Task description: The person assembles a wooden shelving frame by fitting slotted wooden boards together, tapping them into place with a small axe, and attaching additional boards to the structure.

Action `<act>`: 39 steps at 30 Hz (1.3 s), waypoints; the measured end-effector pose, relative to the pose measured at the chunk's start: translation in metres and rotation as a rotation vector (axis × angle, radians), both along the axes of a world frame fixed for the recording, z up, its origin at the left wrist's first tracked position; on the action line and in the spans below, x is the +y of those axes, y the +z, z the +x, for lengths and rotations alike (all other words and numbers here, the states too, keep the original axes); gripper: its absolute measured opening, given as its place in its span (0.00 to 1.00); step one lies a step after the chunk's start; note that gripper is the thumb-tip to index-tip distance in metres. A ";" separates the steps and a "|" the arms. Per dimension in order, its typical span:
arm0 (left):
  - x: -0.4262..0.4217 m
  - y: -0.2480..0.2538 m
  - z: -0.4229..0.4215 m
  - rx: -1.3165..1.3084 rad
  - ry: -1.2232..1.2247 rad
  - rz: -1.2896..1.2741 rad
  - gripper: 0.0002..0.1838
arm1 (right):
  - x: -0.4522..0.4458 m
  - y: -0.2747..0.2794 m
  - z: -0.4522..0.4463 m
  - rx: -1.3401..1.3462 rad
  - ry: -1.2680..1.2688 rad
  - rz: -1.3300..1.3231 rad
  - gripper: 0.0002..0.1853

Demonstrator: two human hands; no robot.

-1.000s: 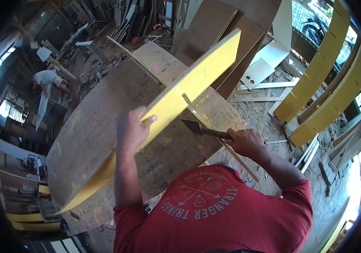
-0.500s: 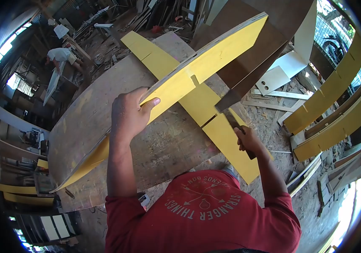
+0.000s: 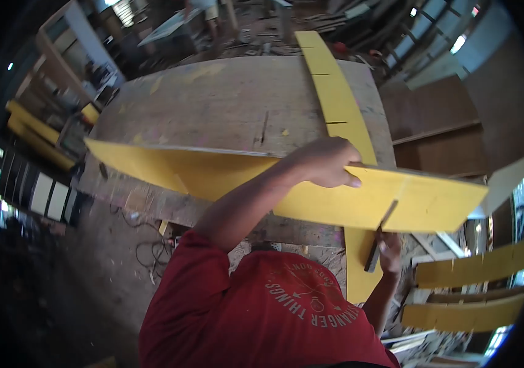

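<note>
Head camera view: Nearest the lens, above a red shirt (image 3: 262, 313), the right hand (image 3: 389, 251) grips a dark tool (image 3: 372, 254) below the lower edge of a long yellow board, its fingers drawn in narrow against it; blur hides how fully they wrap. The tool points up at a dark, slanting line (image 3: 388, 213) on the board's lower edge, apparently to bring it to that spot; whether the line is slot or blade, the camera cannot tell. The long yellow board (image 3: 311, 199) stands edge-up across the near side of a worktable, its right end reaching past the tabletop. The left hand (image 3: 332, 162) pinches its upper edge, thumb (image 3: 353, 181) on the yellow face and the other fingers over the far side, a hold that seems meant to keep the board upright and its lower edge within reach. Beneath it, a 2nd yellow board (image 3: 351, 138) lies flat and crosswise, with at least 3 dark slots visible; it may serve as a rest for the upright piece. The worktable (image 3: 201, 110) stretches beyond, likely bearing much of the long board's weight. Farther off, brown panels (image 3: 433, 110) lean to the right, and 1 other person (image 3: 207, 7) is partly visible beside a pale panel (image 3: 167, 27).
</note>
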State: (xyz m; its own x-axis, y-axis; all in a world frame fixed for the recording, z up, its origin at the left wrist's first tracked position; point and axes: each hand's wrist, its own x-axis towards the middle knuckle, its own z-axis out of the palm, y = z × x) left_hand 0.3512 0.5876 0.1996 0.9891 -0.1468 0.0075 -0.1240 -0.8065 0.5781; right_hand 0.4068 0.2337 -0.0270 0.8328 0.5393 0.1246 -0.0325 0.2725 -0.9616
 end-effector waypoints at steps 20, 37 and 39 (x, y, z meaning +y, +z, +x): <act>0.275 -0.204 -0.280 -0.921 1.857 0.112 0.33 | -0.011 -0.035 -0.085 0.440 -0.027 0.373 0.47; 0.242 -0.300 -0.468 -0.983 0.584 -1.779 0.35 | -0.085 -0.012 -0.095 0.149 -0.070 0.658 0.32; 0.206 -0.287 -0.481 -0.999 0.600 -1.801 0.35 | -0.114 0.007 -0.090 0.112 -0.049 0.705 0.32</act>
